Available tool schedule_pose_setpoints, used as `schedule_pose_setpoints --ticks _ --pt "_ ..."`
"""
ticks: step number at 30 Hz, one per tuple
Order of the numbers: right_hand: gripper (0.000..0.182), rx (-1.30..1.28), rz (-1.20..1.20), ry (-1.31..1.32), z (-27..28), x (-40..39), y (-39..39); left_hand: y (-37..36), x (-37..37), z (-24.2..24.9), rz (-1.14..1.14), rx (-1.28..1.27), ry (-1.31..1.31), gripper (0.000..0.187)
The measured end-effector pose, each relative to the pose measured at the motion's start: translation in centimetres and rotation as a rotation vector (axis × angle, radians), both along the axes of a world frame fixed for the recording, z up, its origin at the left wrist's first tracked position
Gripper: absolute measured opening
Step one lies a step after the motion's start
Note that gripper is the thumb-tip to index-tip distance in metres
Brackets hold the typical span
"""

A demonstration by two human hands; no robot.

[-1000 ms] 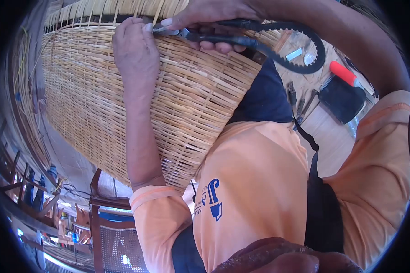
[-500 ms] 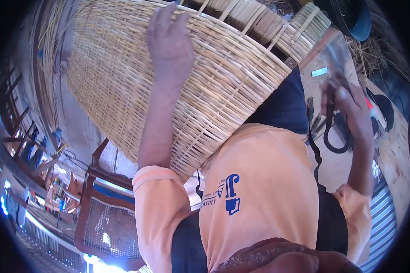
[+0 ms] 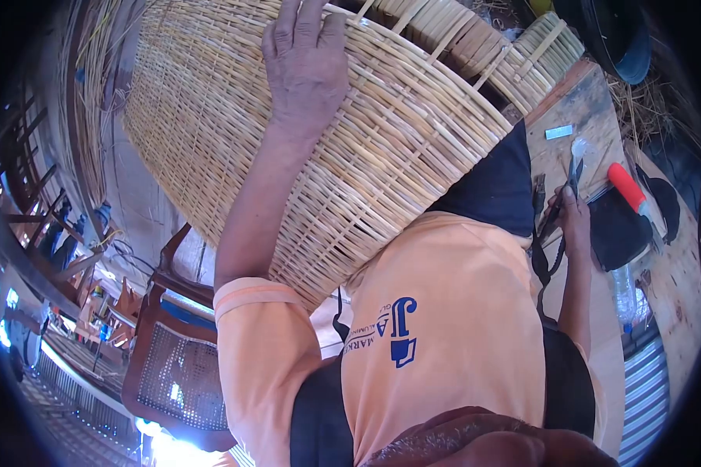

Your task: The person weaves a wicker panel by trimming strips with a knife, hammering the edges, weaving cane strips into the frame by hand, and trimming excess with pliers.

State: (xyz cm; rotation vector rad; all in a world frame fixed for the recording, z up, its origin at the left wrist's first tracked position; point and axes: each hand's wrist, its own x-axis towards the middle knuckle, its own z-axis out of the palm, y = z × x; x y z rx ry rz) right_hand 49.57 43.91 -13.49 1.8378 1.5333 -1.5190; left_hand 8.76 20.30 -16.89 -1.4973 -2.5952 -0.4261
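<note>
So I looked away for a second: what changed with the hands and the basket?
The right hand left the basket rim and carried the pliers down to the workbench, still gripping them. The left hand opened flat on the weave. The basket stayed on the lap.

My left hand (image 3: 308, 70) lies flat on the basket (image 3: 210, 117); my right hand (image 3: 575, 222) grips pliers (image 3: 570, 173) at the bench (image 3: 580, 101).

"What lies on the wooden bench (image 3: 592, 101) at the right?"

"A red-handled tool (image 3: 629, 190) across a black pouch (image 3: 614, 229). A mesh-backed chair (image 3: 181, 372) stands near left."
</note>
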Motion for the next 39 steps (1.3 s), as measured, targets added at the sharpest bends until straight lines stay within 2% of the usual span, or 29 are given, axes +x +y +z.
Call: schedule_pose_setpoints --ticks 5,8,13,17,18,19,21,23,25,26,28,30,31,33,34,35,36,38,39 --pt "0.052 0.005 0.010 -0.110 -1.6 2.3 -0.4 0.1 0.2 0.5 -0.003 0.005 -0.039 0.028" --pt "0.053 0.050 0.058 -0.143 -1.8 2.5 -0.8 0.0 -0.5 0.1 -0.122 0.074 -0.034 0.028" --pt "0.051 0.114 0.100 -0.136 -2.4 4.0 -1.9 0.2 -1.1 1.3 -0.174 -0.002 -0.038 0.027" --pt "0.048 0.128 0.133 -0.132 -2.1 5.3 -2.4 -0.4 -0.9 0.8 -0.199 0.034 -0.036 0.028" --pt "0.048 0.132 0.122 -0.126 -2.4 6.4 -2.5 -0.9 -0.7 0.3 -0.168 -0.010 0.012 0.034" --pt "0.048 0.115 0.177 -0.155 -2.9 7.7 -2.4 -1.2 -0.5 -0.3 -0.134 -0.052 0.064 0.041" --pt "0.051 0.108 0.229 -0.174 -3.4 9.1 -2.8 -1.0 -0.1 -1.8 -0.128 -0.005 -0.009 0.038" --pt "0.054 0.237 0.374 -0.287 -3.3 9.1 -3.9 -1.4 0.4 -2.4 -0.116 0.038 -0.078 0.039" --pt "0.054 0.320 0.446 -0.279 -4.0 10.1 -4.7 -2.2 1.0 -2.6 -0.066 0.054 -0.245 0.042" --pt "0.054 0.394 0.519 -0.281 -4.4 10.5 -5.1 -3.0 1.3 -2.5 -0.060 0.062 -0.230 0.042" --pt "0.053 0.412 0.546 -0.327 -4.1 10.4 -6.1 -6.0 2.1 -1.8 0.037 -0.019 -0.228 0.045" --pt "0.056 0.303 0.572 -0.481 -4.6 10.8 -6.1 -11.4 2.7 -1.3 0.137 -0.119 -0.135 0.045" --pt "0.056 0.324 0.601 -0.439 -5.0 11.1 -5.9 -14.8 2.5 -1.3 0.250 -0.228 -0.074 0.044" --pt "0.059 0.586 0.718 -0.344 -5.0 12.0 -6.1 -24.9 2.5 -2.8 0.425 -0.407 0.012 0.042" --pt "0.059 0.591 0.726 -0.332 -5.4 11.4 -5.8 -30.4 2.6 -4.0 0.481 -0.468 0.040 0.041" --pt "0.057 0.668 0.548 -0.110 -4.7 9.6 -5.8 -31.7 4.3 -0.1 0.535 -0.740 -0.126 0.040" --pt "0.055 0.738 0.357 0.100 -3.6 7.5 -6.0 -43.0 5.2 -7.0 0.647 -0.471 -0.027 0.041" --pt "0.052 0.363 -0.135 0.452 1.9 -1.7 -6.5 -45.1 7.3 -4.0 1.132 -0.382 -0.560 0.049" --pt "0.048 0.228 -0.230 0.588 1.6 -4.0 -6.3 -44.3 8.8 -2.8 1.112 -0.378 -0.563 0.049"
